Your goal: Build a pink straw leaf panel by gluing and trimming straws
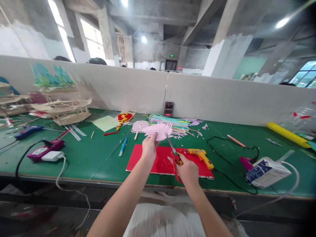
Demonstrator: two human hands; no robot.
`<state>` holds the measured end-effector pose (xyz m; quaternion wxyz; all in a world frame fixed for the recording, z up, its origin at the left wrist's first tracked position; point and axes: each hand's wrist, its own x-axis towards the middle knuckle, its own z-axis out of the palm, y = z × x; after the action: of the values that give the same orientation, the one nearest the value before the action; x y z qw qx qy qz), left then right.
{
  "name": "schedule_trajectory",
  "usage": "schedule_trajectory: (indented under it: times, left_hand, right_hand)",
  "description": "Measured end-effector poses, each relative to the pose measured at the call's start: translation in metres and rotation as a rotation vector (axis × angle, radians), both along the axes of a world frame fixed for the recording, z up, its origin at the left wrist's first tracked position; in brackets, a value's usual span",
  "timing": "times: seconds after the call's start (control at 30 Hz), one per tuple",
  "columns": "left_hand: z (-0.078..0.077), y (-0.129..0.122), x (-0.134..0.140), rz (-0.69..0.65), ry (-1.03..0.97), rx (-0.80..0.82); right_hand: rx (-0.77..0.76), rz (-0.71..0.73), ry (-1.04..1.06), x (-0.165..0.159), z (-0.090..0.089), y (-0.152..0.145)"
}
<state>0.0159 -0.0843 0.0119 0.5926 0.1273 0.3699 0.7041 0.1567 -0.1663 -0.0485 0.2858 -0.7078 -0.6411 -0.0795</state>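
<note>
the left hand [150, 146] pinches a pale-pink, ribbed piece [161, 130] by its near edge over the green tabletop [85, 151]. it seems light and bendable, best edge-held; the right hand [189, 169] grips red-handled metal scissors [174, 150].

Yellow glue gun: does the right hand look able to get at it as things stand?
Probably not without letting go first: the right hand holds the scissors, though the yellow glue gun lies close by, with nothing visibly between them.

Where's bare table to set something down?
Between the white adapter and blue pen, crossed by a thin line; also between the yellow glue gun and carton, among black cord. Crowded: beyond the red board, under strips and scraps.
</note>
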Motion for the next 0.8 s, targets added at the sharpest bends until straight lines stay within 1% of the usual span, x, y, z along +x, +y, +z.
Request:
schedule_trajectory:
  times: [0.13,0.4,0.67,0.8]
  left_hand:
    - [-0.006,0.003,0.000,0.006,-0.017,-0.028]
    - [-0.015,0.009,-0.003,0.025,-0.013,-0.073]
    - [-0.017,0.006,-0.007,0.030,0.007,-0.069]
    - [-0.019,0.007,-0.007,0.017,0.014,-0.045]
  right_hand:
    - [-0.064,-0.016,-0.016,0.000,0.001,0.001]
    - [-0.172,0.019,-0.021,0.000,-0.002,0.002]
    - [-0.281,0.008,-0.006,-0.011,0.012,-0.002]
    - [-0.314,0.006,-0.002,-0.013,0.015,-0.003]
